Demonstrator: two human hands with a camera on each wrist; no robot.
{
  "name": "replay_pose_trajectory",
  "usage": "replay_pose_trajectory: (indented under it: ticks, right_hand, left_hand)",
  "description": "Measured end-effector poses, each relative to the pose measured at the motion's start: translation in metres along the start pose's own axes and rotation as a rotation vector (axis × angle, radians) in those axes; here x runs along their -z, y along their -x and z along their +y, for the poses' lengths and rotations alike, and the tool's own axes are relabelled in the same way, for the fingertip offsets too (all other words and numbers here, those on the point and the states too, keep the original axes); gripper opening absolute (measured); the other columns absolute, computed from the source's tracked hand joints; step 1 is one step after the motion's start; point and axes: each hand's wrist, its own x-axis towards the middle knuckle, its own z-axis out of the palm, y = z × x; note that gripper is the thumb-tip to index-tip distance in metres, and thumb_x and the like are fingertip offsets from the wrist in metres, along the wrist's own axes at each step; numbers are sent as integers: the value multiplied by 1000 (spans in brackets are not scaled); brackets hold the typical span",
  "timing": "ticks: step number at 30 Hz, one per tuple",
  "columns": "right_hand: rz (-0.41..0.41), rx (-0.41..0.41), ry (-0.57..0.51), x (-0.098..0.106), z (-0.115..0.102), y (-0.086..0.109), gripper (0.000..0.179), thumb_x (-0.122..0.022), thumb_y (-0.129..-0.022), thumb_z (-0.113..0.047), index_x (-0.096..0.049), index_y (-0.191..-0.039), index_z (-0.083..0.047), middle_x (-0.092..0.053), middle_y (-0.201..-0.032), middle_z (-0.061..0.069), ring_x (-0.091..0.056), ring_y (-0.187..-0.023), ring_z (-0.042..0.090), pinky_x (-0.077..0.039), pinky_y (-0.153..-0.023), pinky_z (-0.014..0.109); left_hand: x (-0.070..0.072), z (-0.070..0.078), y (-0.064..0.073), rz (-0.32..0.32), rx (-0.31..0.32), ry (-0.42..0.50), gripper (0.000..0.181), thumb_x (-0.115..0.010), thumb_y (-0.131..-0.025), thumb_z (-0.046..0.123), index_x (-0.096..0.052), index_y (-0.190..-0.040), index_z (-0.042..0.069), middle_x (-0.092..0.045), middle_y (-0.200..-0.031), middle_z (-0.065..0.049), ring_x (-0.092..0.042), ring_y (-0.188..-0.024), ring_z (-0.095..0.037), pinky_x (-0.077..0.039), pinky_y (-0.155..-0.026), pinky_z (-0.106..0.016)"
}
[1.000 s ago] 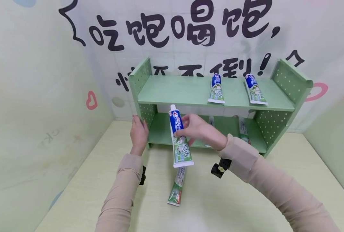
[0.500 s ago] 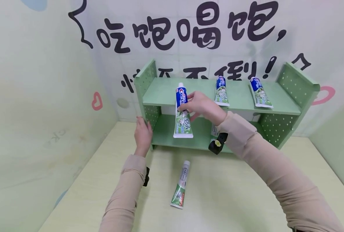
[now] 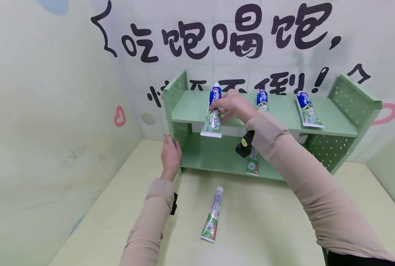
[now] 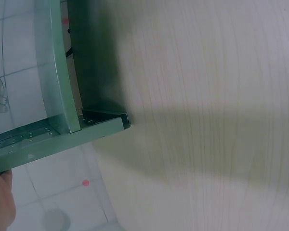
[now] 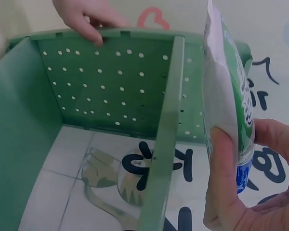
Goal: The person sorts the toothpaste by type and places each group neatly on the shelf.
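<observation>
My right hand (image 3: 234, 106) pinches a blue, white and green toothpaste tube (image 3: 214, 120) between thumb and fingers, cap end up. It overlaps the left part of the upper board of a green two-tier shelf (image 3: 197, 151); in the right wrist view the tube (image 5: 229, 91) stands beside that board's edge. My left hand (image 3: 171, 157) holds the front edge of the shelf's left side panel, and the right wrist view shows its thumb (image 5: 89, 30) over that edge. Two matching toothpaste tubes, one middle (image 3: 262, 100) and one right (image 3: 309, 111), lie on the upper board.
A grey-and-green toothpaste tube (image 3: 213, 216) lies on the pale wooden table (image 3: 250, 221) before the shelf. Another such tube (image 3: 253, 164) sits on the lower board, partly behind my right wrist. A wall with black lettering (image 3: 187, 38) stands behind.
My right hand has lifted the toothpaste tube from in front of the lower board up to the upper board's level. My left hand stays on the side panel. The view has shifted slightly.
</observation>
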Motion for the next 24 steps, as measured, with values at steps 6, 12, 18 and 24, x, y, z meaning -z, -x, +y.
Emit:
replay_pose_trajectory:
  ticks: [6,12,18,24]
  right_hand:
    - [19,-53,-61,0,-12,-22,53,-63,-83,-12,-38,-128,-1,-51,-125,14,-57,-109,26,-57,-76,27]
    - [114,-159,-63,2,-15,-44,62,-66,-81,-14,-34,-132,-5,-50,-127,12,-59,-107,22,-57,-72,25]
    - [132,-219,-76,5,-16,-60,63,-65,-81,-12,-33,-135,-7,-49,-129,11,-56,-112,20,-56,-79,25]
    - [147,-222,-21,0,-15,-69,55,-66,-81,-15,-41,-129,-5,-51,-98,8,-60,-88,18,-57,-74,25]
  left_hand:
    - [1,0,1,5,0,4,36,-44,-96,17,-36,-125,-4,-54,-110,-22,-61,-87,-36,-55,-74,-43]
    - [1,0,3,2,2,-11,30,-44,-96,17,-39,-118,-2,-54,-106,-19,-61,-86,-35,-55,-72,-41]
    - [2,1,5,33,-23,-16,24,-45,-95,16,-42,-111,-2,-55,-100,-19,-61,-81,-34,-55,-68,-41]
    - [3,0,4,34,-16,-25,25,-46,-95,16,-42,-113,-2,-56,-102,-20,-62,-84,-35,-55,-69,-40]
